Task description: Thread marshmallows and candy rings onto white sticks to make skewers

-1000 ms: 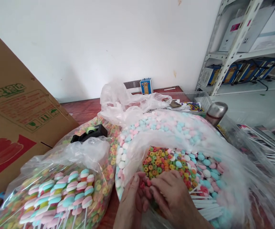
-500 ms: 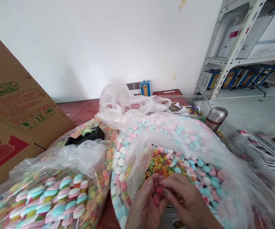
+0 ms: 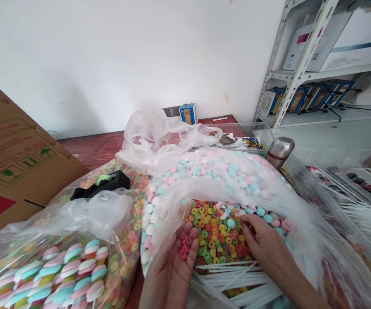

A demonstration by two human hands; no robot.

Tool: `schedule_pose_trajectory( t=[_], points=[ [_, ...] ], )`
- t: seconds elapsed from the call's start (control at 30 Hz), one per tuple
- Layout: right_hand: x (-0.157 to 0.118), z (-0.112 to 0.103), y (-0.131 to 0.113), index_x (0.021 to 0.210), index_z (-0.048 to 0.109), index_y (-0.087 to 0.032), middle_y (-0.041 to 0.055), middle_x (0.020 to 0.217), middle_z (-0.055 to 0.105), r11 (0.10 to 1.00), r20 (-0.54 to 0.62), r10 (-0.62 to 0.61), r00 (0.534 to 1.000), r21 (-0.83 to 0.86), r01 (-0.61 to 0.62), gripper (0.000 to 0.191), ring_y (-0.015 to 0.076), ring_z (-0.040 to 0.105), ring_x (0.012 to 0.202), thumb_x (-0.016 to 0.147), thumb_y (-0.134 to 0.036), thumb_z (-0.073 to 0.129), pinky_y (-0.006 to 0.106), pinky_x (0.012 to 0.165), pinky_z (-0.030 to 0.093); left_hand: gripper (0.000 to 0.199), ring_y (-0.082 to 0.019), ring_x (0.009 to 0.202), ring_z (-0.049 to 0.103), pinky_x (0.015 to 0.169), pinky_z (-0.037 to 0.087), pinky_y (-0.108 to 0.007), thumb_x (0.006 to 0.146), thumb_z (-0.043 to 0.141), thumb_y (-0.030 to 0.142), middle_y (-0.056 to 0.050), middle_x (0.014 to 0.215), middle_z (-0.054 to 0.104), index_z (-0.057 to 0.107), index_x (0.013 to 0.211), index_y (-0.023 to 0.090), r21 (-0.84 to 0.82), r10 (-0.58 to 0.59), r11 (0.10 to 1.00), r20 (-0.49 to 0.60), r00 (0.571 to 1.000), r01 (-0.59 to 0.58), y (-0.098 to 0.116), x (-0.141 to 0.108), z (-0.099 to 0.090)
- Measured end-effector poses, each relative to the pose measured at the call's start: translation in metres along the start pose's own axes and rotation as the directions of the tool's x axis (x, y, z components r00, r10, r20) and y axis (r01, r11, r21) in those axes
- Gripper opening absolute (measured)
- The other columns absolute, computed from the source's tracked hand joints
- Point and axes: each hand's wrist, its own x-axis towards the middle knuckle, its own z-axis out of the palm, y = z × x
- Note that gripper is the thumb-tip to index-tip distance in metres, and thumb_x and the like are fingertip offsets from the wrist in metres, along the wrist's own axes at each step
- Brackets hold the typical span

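In my left hand (image 3: 177, 262), palm up and fingers loosely curled, lie several red candy rings (image 3: 184, 249). My right hand (image 3: 261, 240) reaches over the open bag, its fingertips at the edge of the pastel candies (image 3: 260, 212); whether they pinch anything is hidden. Between the hands spreads a heap of small coloured candy rings (image 3: 216, 234). White sticks (image 3: 233, 279) lie below the rings, near my right forearm. Clear plastic (image 3: 172, 201) surrounds the candies.
Finished candy skewers (image 3: 66, 274) rest on a bag at the left. Behind them are a black tape dispenser (image 3: 103, 184) and a cardboard box (image 3: 21, 154). A metal flask (image 3: 280, 152) stands at the right, before a white shelf rack (image 3: 296, 77).
My hands have separated. The right moved away to the right, over the pastel candies, while the left opened with the red rings in its palm. The view has shifted slightly.
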Motion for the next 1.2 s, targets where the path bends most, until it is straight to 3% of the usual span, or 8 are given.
schedule_pose_trajectory(
  t=[0.23,0.5,0.6,0.73,0.83,0.97,1.03,1.2],
  points=[
    [-0.023,-0.014,0.013,0.094,0.06,-0.024,0.0037,0.091,0.068,1.0,0.095,-0.02,0.995,-0.01,0.021,0.02,0.0228,0.066,0.084,0.092,-0.022,0.041,0.035,0.071,0.05,0.033,-0.032,0.113,0.067,0.087,0.062,-0.036,0.084,0.061,0.01,-0.018,0.124,0.069,0.069,0.116,0.011,0.09,-0.056,0.994,0.024,0.998,0.054,-0.008,-0.013,0.007],
    [-0.054,0.001,0.011,0.106,0.061,-0.028,0.0028,0.092,0.065,0.971,0.069,-0.238,0.969,0.023,0.237,0.02,0.0207,0.062,0.081,0.096,-0.019,0.045,0.033,0.071,0.047,0.041,-0.028,0.104,0.071,0.084,0.062,-0.036,0.084,0.064,0.011,-0.019,0.122,0.069,0.063,0.125,0.013,0.095,-0.175,0.981,0.046,0.983,0.17,-0.039,-0.012,0.006],
    [-0.041,0.007,-0.003,0.112,0.06,-0.027,0.0044,0.096,0.065,0.979,0.023,-0.205,0.979,0.01,0.205,0.023,0.023,0.061,0.084,0.096,-0.019,0.045,0.037,0.073,0.045,0.035,-0.027,0.101,0.072,0.082,0.062,-0.035,0.084,0.066,0.012,-0.017,0.123,0.069,0.066,0.118,0.013,0.119,-0.172,0.979,0.054,0.984,0.165,-0.047,-0.009,0.004],
    [-0.019,0.005,-0.015,0.088,0.061,-0.024,0.0023,0.086,0.063,0.992,0.041,-0.114,0.993,0.052,0.112,0.014,0.0223,0.058,0.079,0.091,-0.015,0.051,0.036,0.07,0.042,0.028,-0.024,0.092,0.073,0.075,0.061,-0.033,0.08,0.072,0.012,-0.016,0.114,0.073,0.071,0.107,0.012,0.202,-0.251,0.952,0.086,0.964,0.23,-0.054,-0.009,-0.005],
    [-0.026,-0.002,-0.018,0.084,0.059,-0.023,0.0008,0.081,0.062,0.989,-0.007,-0.082,0.997,0.127,0.082,0.012,0.0196,0.058,0.075,0.092,-0.018,0.052,0.033,0.068,0.042,0.029,-0.024,0.088,0.073,0.073,0.06,-0.033,0.076,0.077,0.015,-0.014,0.113,0.073,0.073,0.104,0.014,0.222,-0.347,0.922,0.103,0.932,0.319,-0.063,-0.011,-0.014],
    [-0.055,-0.015,-0.014,0.099,0.062,-0.027,0.0003,0.089,0.065,0.919,0.035,-0.288,0.957,0.289,0.266,0.012,0.0175,0.061,0.083,0.097,-0.025,0.051,0.03,0.074,0.047,0.03,-0.023,0.088,0.072,0.074,0.058,-0.03,0.076,0.08,0.026,-0.015,0.11,0.073,0.075,0.103,0.014,0.167,-0.43,0.9,0.193,0.882,0.402,-0.075,-0.013,-0.015],
    [-0.061,-0.02,-0.008,0.106,0.063,-0.029,0.001,0.096,0.067,0.914,0.072,-0.337,0.939,0.265,0.308,0.016,0.0179,0.062,0.09,0.098,-0.025,0.049,0.03,0.079,0.048,0.028,-0.023,0.087,0.072,0.073,0.058,-0.029,0.078,0.079,0.026,-0.015,0.108,0.074,0.076,0.102,0.013,0.166,-0.452,0.89,0.185,0.873,0.425,-0.076,-0.012,-0.013],
    [-0.035,-0.015,0.013,0.102,0.064,-0.024,0.0067,0.101,0.065,1.0,0.048,-0.029,0.998,0.01,0.028,0.02,0.0242,0.062,0.093,0.097,-0.021,0.045,0.037,0.078,0.047,0.026,-0.026,0.087,0.073,0.072,0.059,-0.032,0.081,0.075,0.021,-0.016,0.11,0.073,0.074,0.105,0.011,0.203,-0.47,0.872,0.095,0.878,0.445,-0.068,-0.01,-0.007]
  ],
)
